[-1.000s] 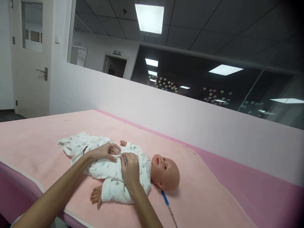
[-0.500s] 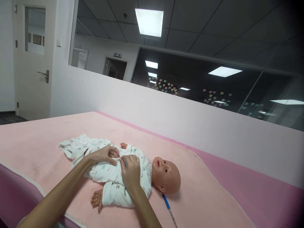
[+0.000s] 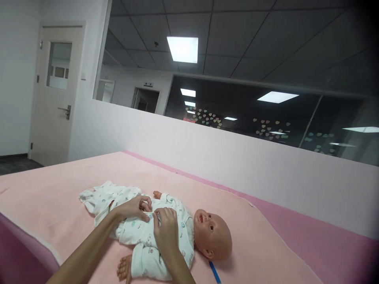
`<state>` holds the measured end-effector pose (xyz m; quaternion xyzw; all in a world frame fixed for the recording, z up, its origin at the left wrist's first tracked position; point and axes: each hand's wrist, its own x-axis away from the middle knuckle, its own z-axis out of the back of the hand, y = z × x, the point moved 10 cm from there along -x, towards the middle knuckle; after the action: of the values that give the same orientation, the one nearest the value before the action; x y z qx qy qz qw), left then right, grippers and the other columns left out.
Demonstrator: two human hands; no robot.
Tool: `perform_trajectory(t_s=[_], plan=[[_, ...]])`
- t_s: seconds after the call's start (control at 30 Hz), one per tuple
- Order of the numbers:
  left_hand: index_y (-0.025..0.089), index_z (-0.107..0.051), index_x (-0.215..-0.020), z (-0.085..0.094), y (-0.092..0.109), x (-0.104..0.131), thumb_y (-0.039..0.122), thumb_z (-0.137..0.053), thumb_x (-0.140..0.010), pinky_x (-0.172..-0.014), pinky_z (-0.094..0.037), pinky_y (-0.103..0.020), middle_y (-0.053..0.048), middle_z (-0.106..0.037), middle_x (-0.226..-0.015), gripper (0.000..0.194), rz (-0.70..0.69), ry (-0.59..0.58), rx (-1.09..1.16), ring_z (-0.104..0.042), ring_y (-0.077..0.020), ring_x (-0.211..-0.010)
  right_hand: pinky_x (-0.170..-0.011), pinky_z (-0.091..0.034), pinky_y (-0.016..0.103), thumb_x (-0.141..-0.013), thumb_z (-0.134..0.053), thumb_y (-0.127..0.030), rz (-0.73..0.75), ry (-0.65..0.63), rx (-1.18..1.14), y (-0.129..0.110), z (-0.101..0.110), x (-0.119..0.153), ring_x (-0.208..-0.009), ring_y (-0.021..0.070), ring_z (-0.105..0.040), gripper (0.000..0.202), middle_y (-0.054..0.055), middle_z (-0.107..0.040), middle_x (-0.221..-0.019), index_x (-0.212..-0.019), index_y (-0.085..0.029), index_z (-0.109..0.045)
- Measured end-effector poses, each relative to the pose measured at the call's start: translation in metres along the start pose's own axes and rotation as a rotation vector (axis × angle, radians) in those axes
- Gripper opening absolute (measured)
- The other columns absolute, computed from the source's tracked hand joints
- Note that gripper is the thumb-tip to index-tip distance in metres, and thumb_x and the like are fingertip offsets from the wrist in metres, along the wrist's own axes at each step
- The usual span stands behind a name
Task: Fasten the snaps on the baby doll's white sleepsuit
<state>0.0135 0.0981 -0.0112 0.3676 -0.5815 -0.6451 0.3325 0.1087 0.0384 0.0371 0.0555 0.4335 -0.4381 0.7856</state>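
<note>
A baby doll lies on its back, its head to the right. It wears a white printed baby outfit with long sleeves. My left hand rests on the middle of the doll's body, fingers curled and pinching cloth at the front opening. Close beside it on the chest side, my right hand is bent over the same opening, its thumb and fingertips closed on the edge of the fabric. The exact spot between the fingertips is partly hidden. A round snap shows near the doll's collar.
The doll lies on a pink padded mat with a pale edge. A blue-ended stick-like thing lies below the doll's head. Behind the mat stands a low white wall with glass above; a door is at the left.
The view has tilted up, so the doll and mat sit lower in the picture. Both hands stay at the outfit's front, with only slight finger movement.
</note>
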Motion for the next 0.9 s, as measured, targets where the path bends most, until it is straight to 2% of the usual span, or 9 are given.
perform_trajectory(t_s=[0.23,0.63,0.9], plan=[[0.016,-0.045,-0.072,0.000,-0.001,-0.003,0.011,-0.079,-0.043,-0.058,-0.039,-0.021,0.005,-0.060,-0.057,0.045,-0.022,0.019,-0.027,-0.052,-0.0079,-0.058,-0.071,-0.030,0.031,-0.084,-0.044,-0.015,0.011,0.033,-0.014,0.001,-0.001,0.001,-0.075,0.0173,-0.043,0.014,0.000,-0.054,-0.073,-0.074,-0.021,-0.052],[0.016,-0.048,-0.075,-0.008,0.008,0.002,0.022,-0.077,-0.052,-0.060,-0.034,-0.019,0.005,-0.049,-0.071,0.038,-0.070,-0.080,-0.083,-0.045,-0.0069,-0.067,-0.076,-0.032,0.030,-0.082,-0.048,-0.015,0.020,0.016,0.080,-0.006,0.003,0.000,-0.075,0.0156,-0.046,0.011,0.000,-0.056,-0.074,-0.076,-0.020,-0.054],[0.016,-0.046,-0.073,-0.015,0.015,0.006,0.024,-0.077,-0.052,-0.056,-0.028,-0.019,0.007,-0.046,-0.065,0.038,-0.063,-0.108,-0.150,-0.039,-0.0061,-0.061,-0.077,-0.033,0.031,-0.084,-0.048,-0.020,0.040,0.012,0.077,-0.009,0.002,0.001,-0.075,0.0153,-0.047,0.010,0.000,-0.056,-0.074,-0.078,-0.020,-0.056]])
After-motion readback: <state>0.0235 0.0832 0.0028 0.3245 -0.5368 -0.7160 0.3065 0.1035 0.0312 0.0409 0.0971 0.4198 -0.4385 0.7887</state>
